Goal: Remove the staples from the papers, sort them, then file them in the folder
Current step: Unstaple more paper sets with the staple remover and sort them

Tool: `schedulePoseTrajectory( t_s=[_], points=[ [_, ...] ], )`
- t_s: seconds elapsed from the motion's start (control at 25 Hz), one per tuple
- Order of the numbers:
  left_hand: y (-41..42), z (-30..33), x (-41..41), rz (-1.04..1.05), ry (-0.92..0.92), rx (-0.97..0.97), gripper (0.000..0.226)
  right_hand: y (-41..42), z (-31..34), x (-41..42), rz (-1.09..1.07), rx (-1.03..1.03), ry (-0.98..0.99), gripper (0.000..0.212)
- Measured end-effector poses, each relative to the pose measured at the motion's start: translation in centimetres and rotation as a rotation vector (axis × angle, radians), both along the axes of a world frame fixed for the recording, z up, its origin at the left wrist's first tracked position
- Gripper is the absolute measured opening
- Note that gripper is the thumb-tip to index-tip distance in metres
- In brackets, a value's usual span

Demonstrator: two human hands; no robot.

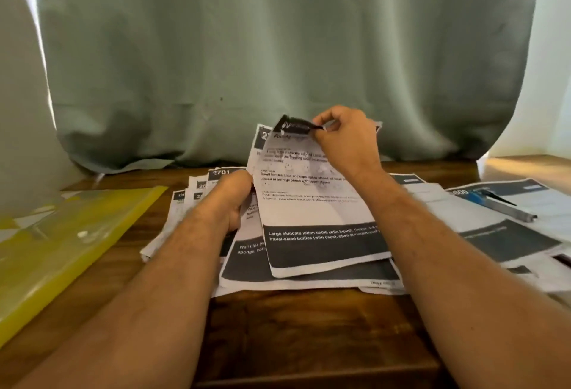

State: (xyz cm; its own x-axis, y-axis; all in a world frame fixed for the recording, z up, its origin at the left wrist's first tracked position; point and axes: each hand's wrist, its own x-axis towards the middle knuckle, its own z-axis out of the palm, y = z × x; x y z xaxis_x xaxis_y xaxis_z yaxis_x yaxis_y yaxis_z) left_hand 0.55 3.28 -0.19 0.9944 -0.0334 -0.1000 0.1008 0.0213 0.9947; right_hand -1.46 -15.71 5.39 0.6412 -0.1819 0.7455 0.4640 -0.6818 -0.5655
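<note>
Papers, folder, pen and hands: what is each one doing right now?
Top sheet: lifted, top corner bent over.
Left hand: grips the sheets' left edge.
Right hand: pinches the bent corner.
Paper pile: fanned flat on the table.
Yellow folder: lying flat, left.
Pen: resting on the right papers.

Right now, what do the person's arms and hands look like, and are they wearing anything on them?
Both forearms are bare, with no sleeves in view. The left hand and right hand wear no gloves, and no watch, bracelet or ring shows. The fingers are bare too.
</note>
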Motion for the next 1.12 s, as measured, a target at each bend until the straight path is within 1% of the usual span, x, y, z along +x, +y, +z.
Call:
schedulePoseTrajectory(
  t_s=[0.12,0.24,0.36,0.48,0.64,0.76,0.88,1.0,1.08,1.12],
  points=[
    [-0.3,-0.3,0.4,0.067,-0.063,-0.086,0.034,-0.7,0.1,0.0,0.05,0.151,0.003,0.016],
    [-0.8,-0.2,0.5,0.15,-0.098,-0.189,0.029,-1.3,-0.2,0.1,0.101,0.233,0.035,0.017],
    [-0.8,-0.4,0.8,0.172,-0.118,-0.162,0.023,-1.6,-0.4,-0.1,0.1,0.234,0.035,0.017],
    [-0.4,-0.6,1.1,0.179,-0.131,-0.108,0.025,-1.5,-0.4,-0.3,0.053,0.237,-0.007,0.022],
    [-0.2,-0.4,0.8,0.09,-0.118,-0.123,0.032,-1.5,-0.7,-0.3,0.015,0.223,-0.078,0.021],
    [-0.3,-0.4,0.1,-0.034,-0.1,-0.062,0.041,-1.2,-1.3,0.1,0.019,0.146,-0.025,0.014],
    [-0.4,-0.3,-0.4,-0.097,-0.057,-0.037,0.038,-0.6,-2.2,0.6,-0.005,-0.038,0.037,0.014],
    [-0.5,0.1,-0.6,-0.035,-0.067,-0.093,0.027,-0.2,-2.7,0.7,-0.014,-0.182,0.026,0.01],
    [-0.6,0.5,-0.5,0.083,-0.111,-0.119,0.02,-0.1,-2.7,0.6,-0.034,-0.233,0.007,0.017],
    [-0.7,0.7,-0.4,0.144,-0.137,-0.117,0.02,-0.1,-2.7,0.5,-0.049,-0.243,-0.004,0.02]
  ],
)
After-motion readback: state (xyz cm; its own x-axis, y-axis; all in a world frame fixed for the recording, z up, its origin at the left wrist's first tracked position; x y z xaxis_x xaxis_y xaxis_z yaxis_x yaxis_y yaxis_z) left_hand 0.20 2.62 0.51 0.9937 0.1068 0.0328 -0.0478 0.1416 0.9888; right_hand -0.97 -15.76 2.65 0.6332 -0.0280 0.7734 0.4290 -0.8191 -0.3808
